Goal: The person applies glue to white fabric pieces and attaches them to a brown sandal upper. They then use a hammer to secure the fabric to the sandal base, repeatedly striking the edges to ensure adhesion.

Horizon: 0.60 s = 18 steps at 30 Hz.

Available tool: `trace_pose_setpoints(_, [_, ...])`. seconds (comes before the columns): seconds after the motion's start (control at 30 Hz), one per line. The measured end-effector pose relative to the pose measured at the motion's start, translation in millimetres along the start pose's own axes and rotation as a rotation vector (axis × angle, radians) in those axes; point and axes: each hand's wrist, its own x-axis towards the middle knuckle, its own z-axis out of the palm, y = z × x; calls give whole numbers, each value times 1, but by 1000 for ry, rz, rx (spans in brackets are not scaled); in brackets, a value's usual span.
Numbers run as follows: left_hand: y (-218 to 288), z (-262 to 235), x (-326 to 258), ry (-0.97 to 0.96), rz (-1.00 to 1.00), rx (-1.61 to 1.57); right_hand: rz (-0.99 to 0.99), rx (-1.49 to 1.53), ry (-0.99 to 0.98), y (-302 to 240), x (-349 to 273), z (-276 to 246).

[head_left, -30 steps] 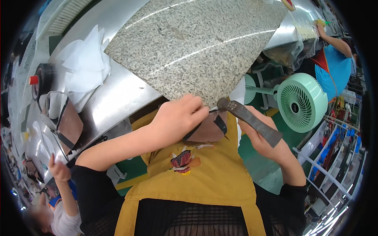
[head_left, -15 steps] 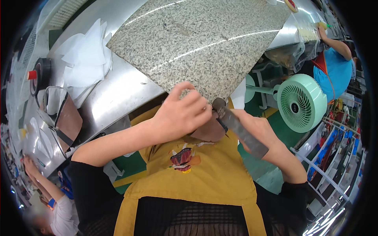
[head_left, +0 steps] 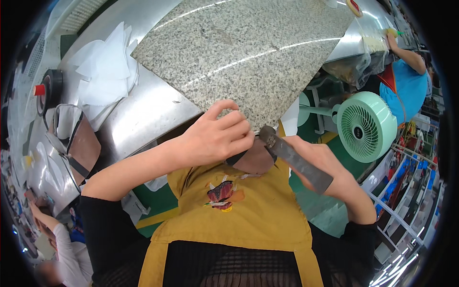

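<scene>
My right hand (head_left: 318, 157) is closed round a hammer, whose long dark grey metal head (head_left: 301, 164) slants across the fingers. Its round end is close to the near corner of a speckled granite slab (head_left: 253, 62). The handle is hidden. At that same corner my left hand (head_left: 221, 135) bends its fingers over the upper edge of a brown leather-like piece with dark edging (head_left: 256, 160), pinching it. That piece hangs in front of my mustard apron (head_left: 239, 215). What lies under the left fingertips cannot be seen.
Left of the slab, a steel table (head_left: 148, 103) bears white sheets (head_left: 105, 69), a black tape roll (head_left: 50, 91) and a brown bag piece (head_left: 83, 143). A green fan (head_left: 361, 126) stands at the right, near a person in blue (head_left: 404, 91). Another person (head_left: 69, 248) works lower left.
The hammer head has shifted slightly down and right, away from the left fingers. More of the brown piece shows. At lower left, the other person's arms and body have moved.
</scene>
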Motion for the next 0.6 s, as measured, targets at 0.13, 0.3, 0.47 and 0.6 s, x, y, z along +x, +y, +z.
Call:
trace_pose_setpoints(0.13, [-1, 0, -1, -7, 11, -3, -29, 87, 103, -5, 1, -6])
trace_pose_setpoints(0.3, [-3, -9, -1, -61, -175, -184, -34, -68, 48, 1, 3, 12])
trace_pose_setpoints(0.47, [-7, -10, -5, -67, -129, -196, -4, 34, 14, 2, 2, 6])
trace_pose_setpoints(0.6, [-6, -9, -7, -62, -39, -89, -41, -12, 124, 2, 0, 9])
